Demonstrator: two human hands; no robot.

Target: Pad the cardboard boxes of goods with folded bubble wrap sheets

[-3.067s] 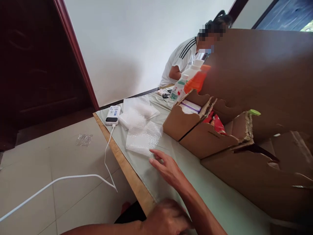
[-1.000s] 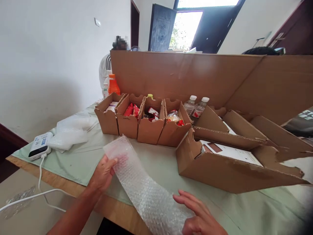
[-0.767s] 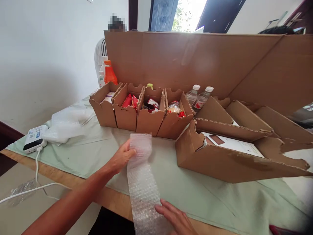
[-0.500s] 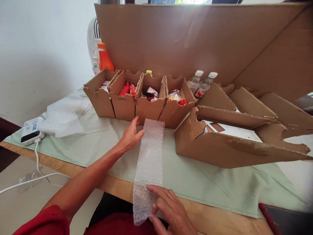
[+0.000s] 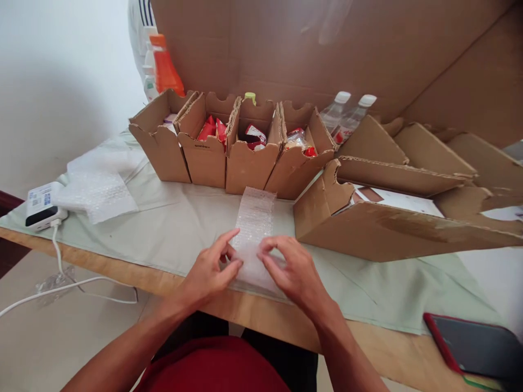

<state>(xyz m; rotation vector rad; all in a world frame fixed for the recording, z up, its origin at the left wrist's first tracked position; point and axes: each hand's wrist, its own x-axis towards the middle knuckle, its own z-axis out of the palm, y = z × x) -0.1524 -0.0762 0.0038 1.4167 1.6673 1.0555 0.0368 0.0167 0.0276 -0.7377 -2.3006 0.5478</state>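
Between the left hand [image 5: 215, 267] and the right hand [image 5: 291, 268], a bubble wrap strip [image 5: 254, 228] is laid on pale green cloth [image 5: 167, 234] spread over a wooden tabletop [image 5: 261, 320]. The left is held half-open; whether anything is pinched by the right cannot be told. Beyond both hands, cardboard bins [image 5: 248, 170] are backed by a cardboard partition [image 5: 265, 43]; leftward, a white wall [image 5: 61, 54] is seen.

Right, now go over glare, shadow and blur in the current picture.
Head view: pale glare hazes the upper cardboard panel; head view: a soft shadow lies on the white wall; head view: the bubble wrap strip glints, but looks hazy between left hand and right hand; head view: the phone softens toward the corner.
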